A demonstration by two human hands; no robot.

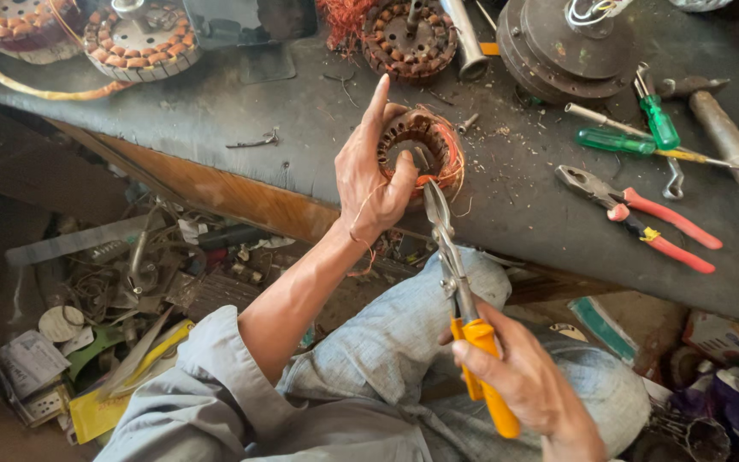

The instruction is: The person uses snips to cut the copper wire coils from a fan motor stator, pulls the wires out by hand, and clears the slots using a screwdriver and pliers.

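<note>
Left hand (369,175) grips stator (421,145); right hand (528,376) holds yellow-handled snips (459,291).

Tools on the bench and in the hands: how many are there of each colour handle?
Yellow-handled snips, held in the right hand: 1
Red-handled pliers: 1
Green-handled screwdrivers: 2
Total: 4
The left hand holds a round motor stator, which is not a tool.
</note>
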